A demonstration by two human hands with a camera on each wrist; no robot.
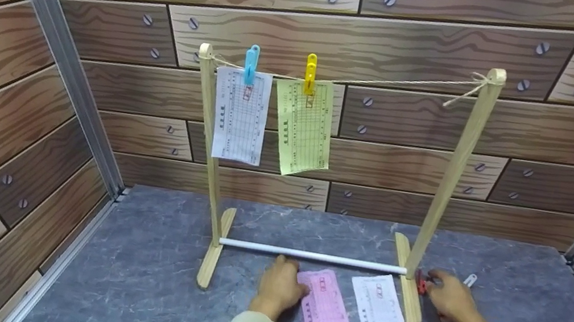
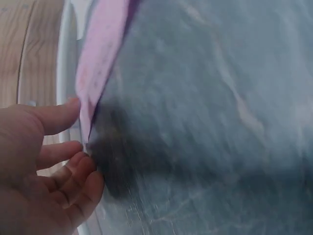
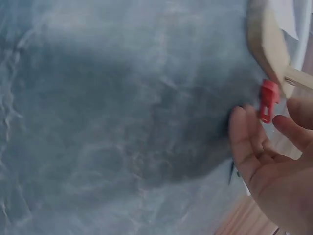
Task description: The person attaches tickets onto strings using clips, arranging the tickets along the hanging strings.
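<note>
Pink slip [image 1: 329, 317], thin ruled oblong paper; red clip [image 3: 267, 100], slim, slotted.
Left hand [image 1: 278, 286]: thumb is touching slip's edge, pinch indiscernible; right hand [image 1: 452, 299]: fingers are standing apart, clip lying at their tips.

Soft light filled the head view, though print on the pink slip [image 1: 326, 318] blurred. Hazier wrist views caught dark shadows on the table [image 2: 225, 200] at three o'clock from the left hand [image 2: 49, 164], ten from the right hand [image 3: 279, 181].

Printed slips [image 1: 328, 317], red stamps [image 1: 310, 100], wording unreadable
</note>
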